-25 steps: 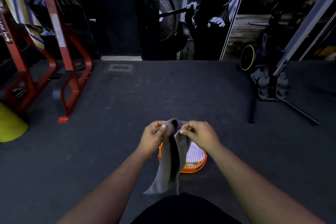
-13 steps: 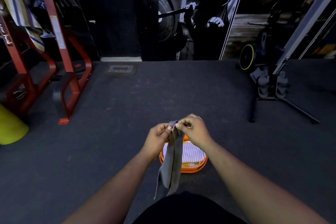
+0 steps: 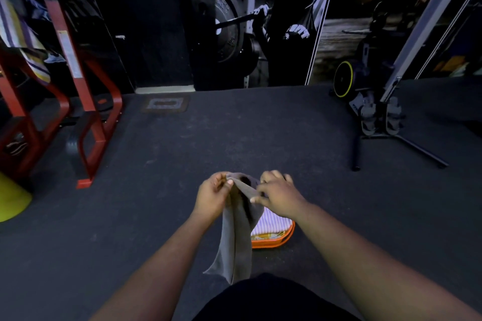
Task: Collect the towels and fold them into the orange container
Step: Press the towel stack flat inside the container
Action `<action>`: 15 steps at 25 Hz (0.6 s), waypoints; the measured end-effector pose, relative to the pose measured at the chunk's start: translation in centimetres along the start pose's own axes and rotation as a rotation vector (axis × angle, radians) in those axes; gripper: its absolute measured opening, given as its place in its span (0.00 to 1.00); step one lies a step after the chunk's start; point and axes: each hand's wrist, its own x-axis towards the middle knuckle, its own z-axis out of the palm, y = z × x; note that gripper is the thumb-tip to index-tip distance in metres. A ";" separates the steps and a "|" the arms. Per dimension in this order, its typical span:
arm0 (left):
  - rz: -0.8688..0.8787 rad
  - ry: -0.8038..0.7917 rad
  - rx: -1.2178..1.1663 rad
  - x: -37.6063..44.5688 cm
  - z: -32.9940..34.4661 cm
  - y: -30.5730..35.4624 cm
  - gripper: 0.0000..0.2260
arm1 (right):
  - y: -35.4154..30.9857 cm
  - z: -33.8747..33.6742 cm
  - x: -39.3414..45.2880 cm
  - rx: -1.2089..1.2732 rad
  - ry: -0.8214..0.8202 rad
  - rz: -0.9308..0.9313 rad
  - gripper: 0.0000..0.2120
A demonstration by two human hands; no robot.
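A grey towel (image 3: 236, 237) hangs from both my hands above the dark floor. My left hand (image 3: 212, 197) pinches its top edge at the left. My right hand (image 3: 280, 197) pinches the same edge at the right, thumb on the cloth. Below and behind the towel stands the orange container (image 3: 276, 241), partly hidden by it. A striped white and purple towel (image 3: 272, 224) lies folded inside the container.
A red steel rack (image 3: 91, 101) stands at the left with a striped towel (image 3: 18, 34) draped over it. A yellow-green cone (image 3: 11, 198) sits at the far left. A machine base with a yellow-rimmed wheel (image 3: 344, 78) and a black floor bar (image 3: 356, 151) stand at the right.
My hands, close together half a second ago, have spread apart along the towel's top edge. The hanging grey towel has opened wider at the top.
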 end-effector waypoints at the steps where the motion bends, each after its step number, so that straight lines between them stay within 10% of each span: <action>1: 0.000 0.051 0.049 0.4 -0.6 0.1 0.06 | 0.6 0.1 -0.5 -0.072 -0.054 -0.004 0.17; 8: 0.010 0.208 0.708 2.1 -3.8 0.2 0.11 | 4.2 -1.3 -1.2 -0.279 0.238 0.163 0.15; 15: -0.035 0.183 0.148 4.3 -3.9 2.6 0.07 | 4.3 -4.7 -0.1 0.477 0.247 0.193 0.12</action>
